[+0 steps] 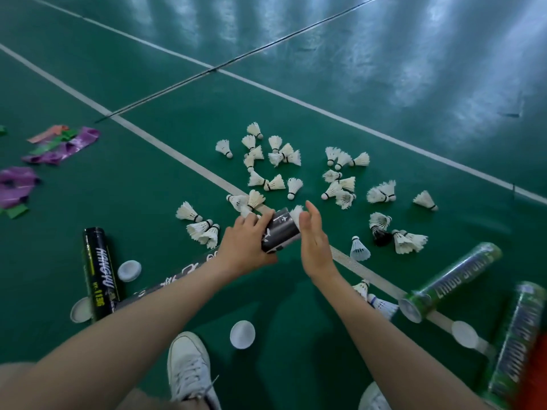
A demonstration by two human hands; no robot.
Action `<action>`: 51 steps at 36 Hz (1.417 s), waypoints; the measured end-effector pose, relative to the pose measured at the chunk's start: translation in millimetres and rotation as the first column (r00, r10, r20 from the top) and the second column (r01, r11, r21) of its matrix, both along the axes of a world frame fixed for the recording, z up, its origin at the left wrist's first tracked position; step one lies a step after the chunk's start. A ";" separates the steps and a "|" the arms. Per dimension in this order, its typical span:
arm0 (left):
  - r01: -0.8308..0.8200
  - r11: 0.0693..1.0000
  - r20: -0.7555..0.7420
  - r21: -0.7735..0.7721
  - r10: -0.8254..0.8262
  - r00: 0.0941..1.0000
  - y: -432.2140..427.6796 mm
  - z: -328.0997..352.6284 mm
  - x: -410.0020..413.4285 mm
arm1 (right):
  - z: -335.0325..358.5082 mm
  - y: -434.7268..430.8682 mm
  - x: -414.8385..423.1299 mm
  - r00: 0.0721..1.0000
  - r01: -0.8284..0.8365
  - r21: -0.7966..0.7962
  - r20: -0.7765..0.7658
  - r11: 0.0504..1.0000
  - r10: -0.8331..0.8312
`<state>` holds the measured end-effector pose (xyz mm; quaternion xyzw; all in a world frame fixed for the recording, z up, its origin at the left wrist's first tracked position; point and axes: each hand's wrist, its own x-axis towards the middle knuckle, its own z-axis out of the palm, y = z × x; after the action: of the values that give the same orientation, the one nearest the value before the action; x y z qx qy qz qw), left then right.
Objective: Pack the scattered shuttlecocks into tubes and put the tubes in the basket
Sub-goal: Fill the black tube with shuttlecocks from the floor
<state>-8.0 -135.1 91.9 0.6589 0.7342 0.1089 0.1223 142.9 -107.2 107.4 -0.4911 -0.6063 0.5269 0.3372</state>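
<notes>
Dim, cool indoor light. Pale streaked glare spreads over the far court floor (414, 54), and soft shadows lie near centre. Wide-angle distortion bends the white lines (165, 149). The green tubes (453, 279) near right are blurred, while the shuttlecocks (293, 187) look fairly sharp.

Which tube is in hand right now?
The grey tube, gripped by the left hand; the black tube and both green tubes lie on the floor.

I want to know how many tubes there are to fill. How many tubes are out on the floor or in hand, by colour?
Black: 2, the floor tube and the held tube in the grip of the left hand.
Green: 2, the left green tube and the right green tube.
Total: 4.
</notes>
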 end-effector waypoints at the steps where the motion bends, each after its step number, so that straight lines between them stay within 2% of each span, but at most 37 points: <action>1: 0.011 1.000 -0.015 -0.006 -0.011 1.000 -0.1 -5.8 -1.5 | -4.0 0.4 -3.2 1.000 -0.022 -0.019 0.000 1.000 0.022; 8: 0.011 0.994 -0.081 -0.105 -0.019 0.997 5.6 -49.7 -17.1 | -49.8 21.3 -23.1 0.994 -0.111 -0.184 -0.009 0.977 0.111; 12: -0.050 0.980 -0.075 -0.192 0.036 0.997 16.5 -68.5 -29.6 | -72.3 37.2 -29.5 0.999 -0.046 -0.251 0.014 0.967 0.051; 17: -0.117 0.956 -0.072 -0.269 0.101 0.992 33.4 -95.8 -46.0 | -109.4 58.0 -47.3 0.981 -0.132 -0.276 0.101 0.952 0.165; 21: -0.171 0.927 -0.072 -0.333 0.156 0.985 54.3 -119.2 -63.7 | -141.3 95.5 -55.9 0.974 -0.034 -0.247 0.207 0.968 0.088; 24: -0.199 0.904 -0.060 -0.378 0.190 0.980 70.4 -135.8 -75.5 | -178.4 126.5 -61.3 0.893 -0.098 -0.177 0.418 0.979 0.165; 27: -0.200 0.898 -0.054 -0.392 0.195 0.979 81.4 -151.6 -81.5 | -208.3 148.7 -68.7 0.756 -0.157 -0.212 0.603 0.965 0.256; 30: -0.178 0.899 -0.046 -0.399 0.174 0.984 86.1 -163.5 -82.5 | -219.2 163.6 -75.8 0.664 -0.234 -0.191 0.685 0.953 0.300; 35: -0.160 0.896 -0.035 -0.414 0.160 0.986 89.9 -173.2 -79.8 | -230.7 181.5 -84.7 0.469 -0.357 -0.265 0.778 0.896 0.417; 38: -0.153 0.895 -0.036 -0.418 0.152 0.988 92.3 -172.9 -78.7 | -233.1 187.9 -82.1 0.426 -0.378 -0.224 0.819 0.898 0.384; 40: -0.144 0.898 -0.044 -0.416 0.139 0.989 93.0 -171.1 -77.4 | -230.8 189.5 -76.0 0.460 -0.354 -0.156 0.829 0.922 0.317; 44: -0.133 0.903 -0.059 -0.408 0.120 0.991 92.2 -163.9 -71.3 | -220.8 186.6 -55.3 0.632 -0.193 0.008 0.766 0.981 0.118; 47: -0.119 0.911 -0.048 -0.394 0.109 0.993 90.7 -153.4 -61.8 | -206.9 176.3 -36.4 0.794 -0.010 0.106 0.605 0.994 -0.056; 51: -0.103 0.927 -0.044 -0.362 0.093 0.995 89.1 -133.1 -46.0 | -177.6 157.8 -11.6 0.886 0.141 0.139 0.425 0.980 -0.187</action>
<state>-53.9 -46.1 -41.3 0.5888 0.7751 -0.0314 0.2270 131.3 50.6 -70.2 -0.6276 -0.6493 0.3408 0.2617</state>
